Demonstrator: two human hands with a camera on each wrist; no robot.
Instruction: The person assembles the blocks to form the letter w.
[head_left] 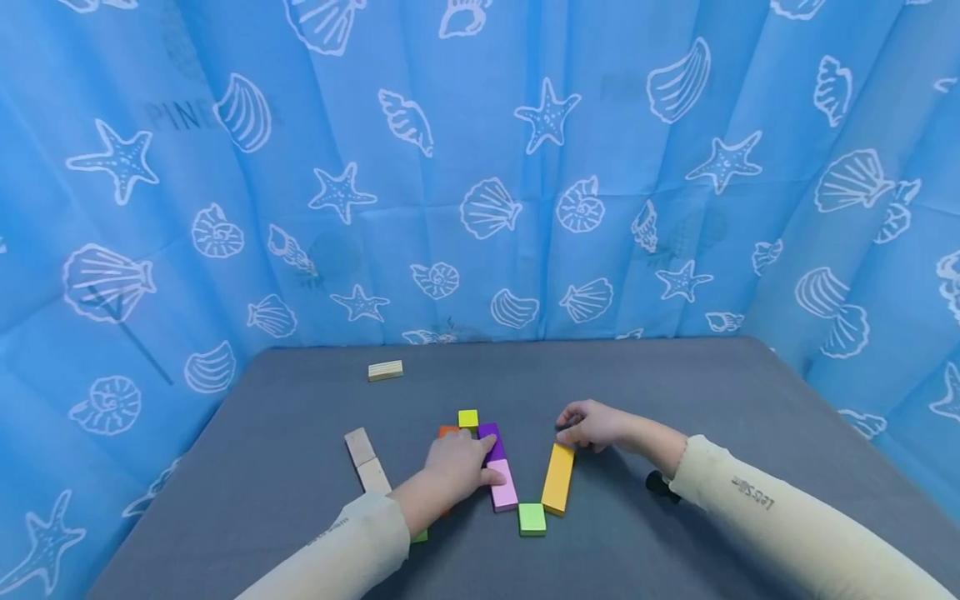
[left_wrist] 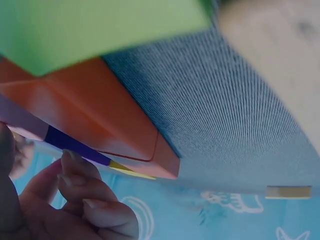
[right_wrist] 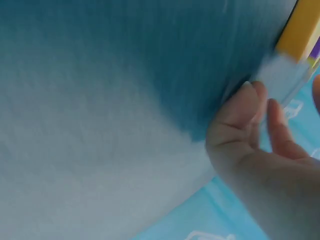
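Note:
My left hand (head_left: 453, 468) lies over the left group of blocks, its index finger at the purple block (head_left: 491, 443) and its thumb at the pink block (head_left: 502, 487). Beneath that hand an orange block (left_wrist: 115, 110) is mostly hidden in the head view. A small yellow block (head_left: 468, 419) sits just beyond the fingers. At the far end of a long yellow-orange block (head_left: 558, 479) is my right hand (head_left: 592, 423), fingers bent. A dark patch shows between its fingertips; whether it is a held thing or shadow is unclear. A light green block (head_left: 532, 520) stands by the near end.
Two plain wooden blocks (head_left: 367, 460) lie end to end on the left. Farther back lies a pale ridged block (head_left: 386, 371). Another green block (head_left: 420, 536) is partly under the left sleeve. A black object (head_left: 662, 485) sits beside the right sleeve. A blue shell-print curtain surrounds the grey table (head_left: 660, 375).

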